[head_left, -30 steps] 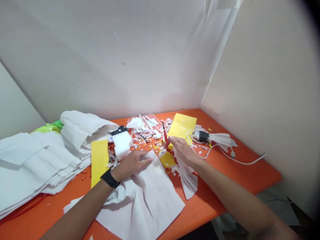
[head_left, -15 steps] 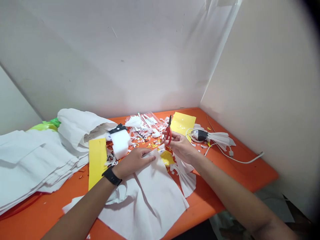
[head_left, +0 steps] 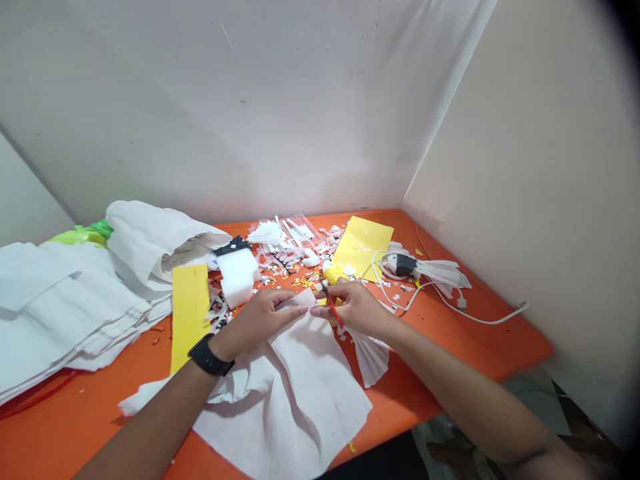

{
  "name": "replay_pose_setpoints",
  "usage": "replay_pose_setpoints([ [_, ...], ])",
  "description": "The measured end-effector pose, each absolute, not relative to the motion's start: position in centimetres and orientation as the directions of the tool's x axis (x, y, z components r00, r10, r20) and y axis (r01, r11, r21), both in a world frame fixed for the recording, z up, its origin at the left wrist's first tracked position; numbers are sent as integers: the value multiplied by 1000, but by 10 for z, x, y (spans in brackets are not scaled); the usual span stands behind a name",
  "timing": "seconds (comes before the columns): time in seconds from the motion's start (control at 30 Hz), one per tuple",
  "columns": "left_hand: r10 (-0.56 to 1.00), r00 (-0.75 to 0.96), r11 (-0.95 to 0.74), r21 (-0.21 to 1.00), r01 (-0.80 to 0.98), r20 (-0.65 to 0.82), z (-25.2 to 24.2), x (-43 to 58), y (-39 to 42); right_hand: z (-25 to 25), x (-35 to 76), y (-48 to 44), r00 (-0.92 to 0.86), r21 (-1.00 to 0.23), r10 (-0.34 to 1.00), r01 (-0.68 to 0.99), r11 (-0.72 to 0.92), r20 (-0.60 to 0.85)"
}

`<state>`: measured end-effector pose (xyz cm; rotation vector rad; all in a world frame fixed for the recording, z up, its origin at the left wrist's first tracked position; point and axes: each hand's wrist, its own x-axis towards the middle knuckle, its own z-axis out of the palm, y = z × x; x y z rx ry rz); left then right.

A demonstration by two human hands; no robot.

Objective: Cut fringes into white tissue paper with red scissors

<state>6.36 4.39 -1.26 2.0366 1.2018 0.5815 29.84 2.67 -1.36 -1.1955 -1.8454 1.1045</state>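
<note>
There are two hands. The left hand (head_left: 263, 317), with one black band (head_left: 211, 357) on its wrist, pinches the top corner of one thin, soft white sheet (head_left: 310, 407) between thumb and fingers. That sheet lies wrinkled at the near edge of one orange table (head_left: 475, 340). The right hand (head_left: 367, 310) is curled around one small pair of scissors with red handles (head_left: 334, 310), just beside the sheet's top corner. I cannot tell if the blades touch it.

Two flat yellow sheets (head_left: 190, 320) lie on the table, one left of the hands and one beyond the right hand. One white foam block (head_left: 237, 279) sits just past the left hand. One black-and-white figure with a white tail (head_left: 406, 265) and one long white cable (head_left: 495, 325) lie on the right. Tiny scraps (head_left: 311, 259), too many to count, fill the middle.
</note>
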Motion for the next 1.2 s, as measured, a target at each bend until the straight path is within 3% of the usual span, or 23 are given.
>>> replay_pose_setpoints([
  [0.13,882,469,-259,803,537,-29,0,64,40,-16,297,26,-467,-956,884,261,133,-4],
  [0.3,829,513,-86,856,511,-223,7,66,36,-17,294,26,-311,-996,950,91,8,-21],
  [0.43,844,481,1,897,443,-238,6,65,35,-17,292,22,-324,-996,942,12,-89,-88],
  [0.63,942,329,-82,902,424,-68,17,59,35,-19,288,15,-467,-989,872,84,-121,-146],
  [1.03,963,209,-242,885,397,170,-5,58,42,-26,282,19,-251,-987,958,-46,-152,-136],
  [1.1,941,156,-339,819,462,302,-5,61,38,-22,283,19,-218,-982,968,-111,-154,-127],
  [1.2,818,122,-509,609,608,562,1,69,25,-17,288,22,-137,-966,983,-210,-151,-124],
])
